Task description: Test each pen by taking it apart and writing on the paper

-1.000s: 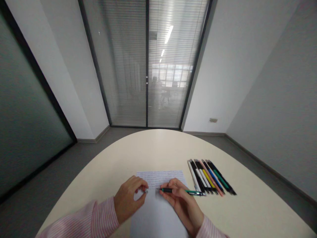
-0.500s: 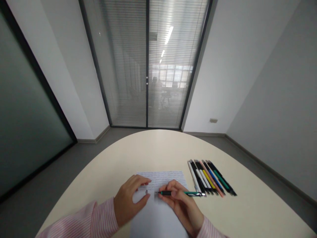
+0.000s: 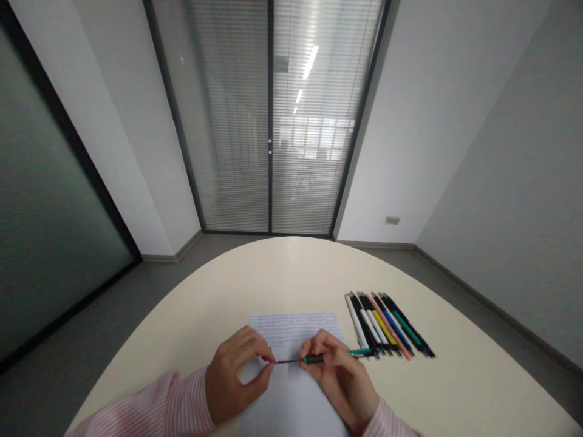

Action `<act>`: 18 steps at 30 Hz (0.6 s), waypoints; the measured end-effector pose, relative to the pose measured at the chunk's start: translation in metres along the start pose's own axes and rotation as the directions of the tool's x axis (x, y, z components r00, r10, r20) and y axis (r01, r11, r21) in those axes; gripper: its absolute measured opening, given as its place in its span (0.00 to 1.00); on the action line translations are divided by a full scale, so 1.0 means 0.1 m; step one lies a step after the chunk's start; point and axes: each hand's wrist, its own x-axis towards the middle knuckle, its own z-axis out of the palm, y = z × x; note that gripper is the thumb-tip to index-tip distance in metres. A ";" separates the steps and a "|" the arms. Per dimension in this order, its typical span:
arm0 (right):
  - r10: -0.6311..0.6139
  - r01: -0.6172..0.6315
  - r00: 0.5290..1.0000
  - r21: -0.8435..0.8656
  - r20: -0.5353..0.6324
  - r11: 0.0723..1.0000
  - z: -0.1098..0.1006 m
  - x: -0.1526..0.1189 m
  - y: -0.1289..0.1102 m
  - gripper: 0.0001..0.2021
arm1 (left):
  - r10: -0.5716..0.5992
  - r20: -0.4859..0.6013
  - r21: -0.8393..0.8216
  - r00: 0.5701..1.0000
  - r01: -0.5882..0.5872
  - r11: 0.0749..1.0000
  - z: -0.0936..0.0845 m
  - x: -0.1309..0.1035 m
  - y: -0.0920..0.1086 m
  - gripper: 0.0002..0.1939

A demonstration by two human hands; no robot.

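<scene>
A green and black pen [image 3: 314,359] lies level in my right hand [image 3: 341,379], gripped between thumb and fingers. From its left end a thin dark refill [image 3: 288,362] sticks out. My left hand [image 3: 241,376] pinches the refill's far end between thumb and forefinger. Both hands are over a sheet of paper [image 3: 291,400], which has lines of writing on its upper part and is blank lower down.
Several pens [image 3: 387,325] in white, black, yellow, pink, blue and green lie side by side right of the paper. The round cream table [image 3: 291,267] has its far edge before a glass door with blinds [image 3: 237,182].
My left hand's thumb and forefinger have closed on the thin refill. More of the refill now shows between the hands, and the pen in my right hand has shifted slightly right.
</scene>
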 end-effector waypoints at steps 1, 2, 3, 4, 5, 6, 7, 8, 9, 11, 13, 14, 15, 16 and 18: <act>-0.001 0.001 1.000 -0.001 -0.001 1.000 0.00 0.00 0.00 0.02 | 0.001 0.009 -0.002 1.000 -0.001 1.000 0.00 -0.01 0.00 0.08; -0.002 0.002 1.000 0.000 -0.006 1.000 0.01 0.01 0.00 0.02 | 0.005 0.019 -0.006 1.000 -0.005 1.000 0.00 -0.02 0.00 0.08; -0.004 0.004 1.000 0.001 -0.010 1.000 0.01 0.01 0.00 0.02 | 0.009 0.028 -0.011 1.000 -0.009 1.000 -0.01 -0.02 0.00 0.09; -0.004 0.004 1.000 0.001 -0.013 1.000 0.02 0.00 0.00 0.03 | 0.013 0.035 -0.019 0.999 -0.012 1.000 0.00 -0.03 0.00 0.09; -0.002 0.002 1.000 0.000 -0.012 1.000 0.02 0.00 0.00 0.03 | 0.015 0.041 -0.025 0.999 -0.014 1.000 0.00 -0.04 0.00 0.09; 0.005 -0.005 1.000 -0.006 -0.004 1.000 0.02 -0.01 0.00 0.03 | 0.018 0.046 -0.031 0.999 -0.017 0.999 0.00 -0.04 0.00 0.09; 0.015 -0.015 1.000 -0.017 0.006 1.000 0.03 -0.02 0.01 0.04 | 0.022 0.048 -0.034 0.999 -0.020 0.999 0.00 -0.04 0.00 0.09; 0.025 -0.025 1.000 -0.032 0.018 0.999 0.03 -0.02 0.01 0.04 | 0.027 0.051 -0.037 0.998 -0.025 0.999 0.00 -0.04 -0.01 0.08; 0.032 -0.031 0.999 -0.048 0.030 0.998 0.03 -0.03 0.01 0.05 | 0.030 0.050 -0.036 0.998 -0.028 0.999 0.01 -0.04 -0.01 0.08; 0.033 -0.031 0.999 -0.067 0.031 0.997 0.03 -0.03 0.01 0.05 | 0.032 0.045 -0.026 0.998 -0.031 0.999 0.01 -0.04 -0.01 0.08; 0.015 -0.015 1.000 -0.050 -0.001 0.999 0.02 -0.02 0.01 0.04 | 0.021 0.033 -0.009 0.999 -0.020 1.000 0.01 -0.03 -0.01 0.08; 0.006 -0.007 1.000 -0.035 -0.024 0.999 0.02 -0.02 0.00 0.04 | 0.013 0.025 0.001 1.000 -0.013 1.000 0.01 -0.03 -0.02 0.08; -0.004 0.003 0.999 -0.021 -0.048 1.000 0.01 -0.01 0.00 0.04 | 0.003 0.014 0.013 1.000 -0.004 1.000 0.01 -0.03 -0.02 0.08; -0.020 0.019 0.997 -0.013 -0.071 1.000 -0.01 -0.01 -0.01 0.03 | -0.008 0.003 0.028 1.000 0.008 1.000 0.00 -0.04 -0.03 0.07; -0.066 0.065 0.991 -0.017 -0.119 0.998 -0.04 0.00 -0.01 0.02 | -0.030 -0.014 0.078 0.999 0.031 0.996 0.00 -0.05 -0.05 0.07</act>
